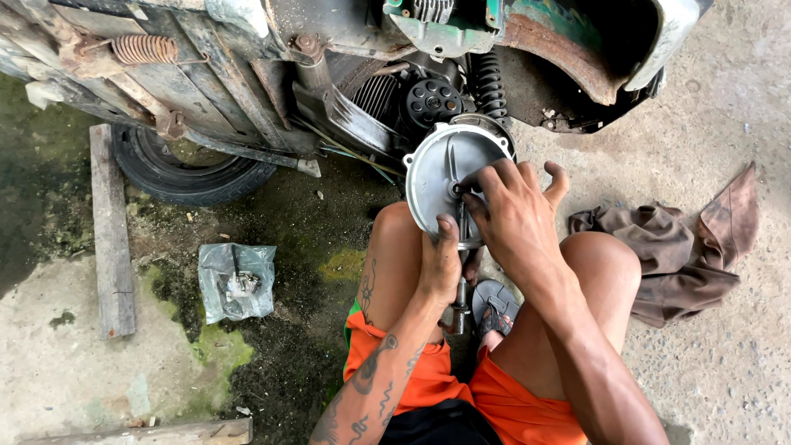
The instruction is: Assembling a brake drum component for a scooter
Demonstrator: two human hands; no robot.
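Both hands gripped the round cover: left hand at its lower rim, right hand nearer the centre.

Look left: black tyre lying under rusty vehicle frame, wooden plank just beside it on damp, mossy concrete. Your clear plastic bag of small metal parts sits near plank. Rusty coil spring top left. Black shock spring beside finned engine part. Brown rag crumpled at your right. Second plank at bottom edge.
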